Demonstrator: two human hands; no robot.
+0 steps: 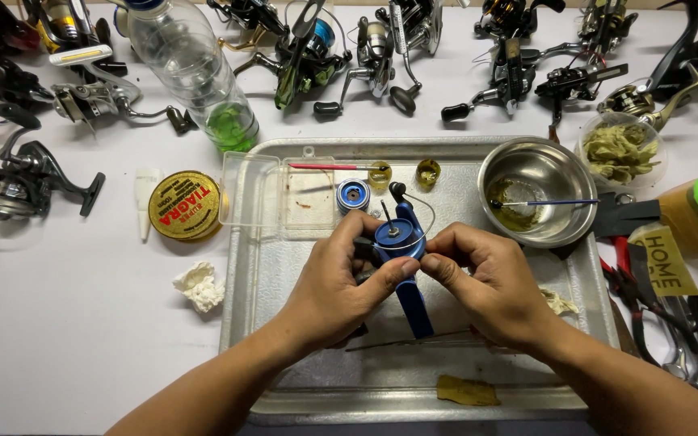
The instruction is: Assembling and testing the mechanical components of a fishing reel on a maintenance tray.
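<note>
Blue reel body (401, 242) gripped by left hand (341, 282); right hand (486, 278) pinches its rim. Keep the exposed shaft upright over the metal tray (284, 339).

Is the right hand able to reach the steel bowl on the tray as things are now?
Probably yes, once it lets go. The right hand is pinching the blue reel body together with the left hand. The steel bowl sits just beyond it on the tray, with nothing between.

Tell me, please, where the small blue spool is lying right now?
In the head view, the small blue spool lies on the metal tray, left of centre near its far edge, just beyond the left hand and beside the clear plastic lid.
</note>
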